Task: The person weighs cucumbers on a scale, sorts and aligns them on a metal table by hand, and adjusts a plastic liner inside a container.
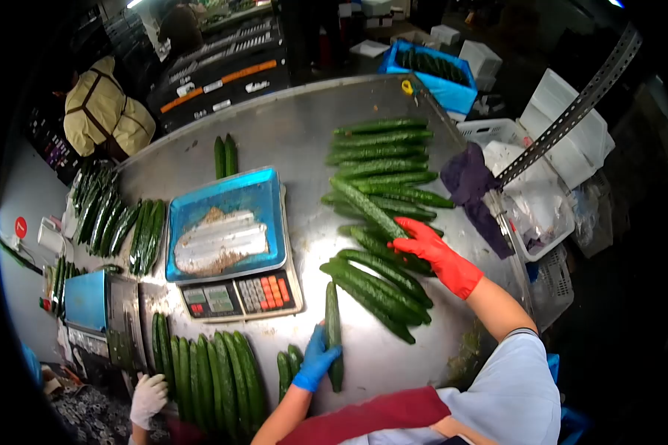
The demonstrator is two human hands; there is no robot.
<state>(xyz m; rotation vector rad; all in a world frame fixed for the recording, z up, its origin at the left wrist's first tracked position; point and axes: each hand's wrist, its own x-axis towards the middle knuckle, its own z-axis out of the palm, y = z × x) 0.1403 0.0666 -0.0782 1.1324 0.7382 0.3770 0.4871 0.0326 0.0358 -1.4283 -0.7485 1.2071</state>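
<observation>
My left hand [318,361], in a blue glove, is closed around the lower part of a single cucumber [333,311] that points away from me. My right hand [439,256] wears a red glove. Its fingers close on the near end of another cucumber [369,205], which lies slantwise over the pile. Several more cucumbers [382,150] lie in a row beyond it, and a fanned group [375,293] spreads just below the red glove. Two short cucumbers [284,371] sit left of my blue glove, partly hidden by my arm.
A weighing scale [234,293] with a blue tray stands mid-table. Cucumber rows [211,378] and dark wrapped bundles [100,211] lie to the left. Another person's white-gloved hand [149,398] is at lower left. A perforated metal post [571,104] and purple cloth [469,182] border the right edge.
</observation>
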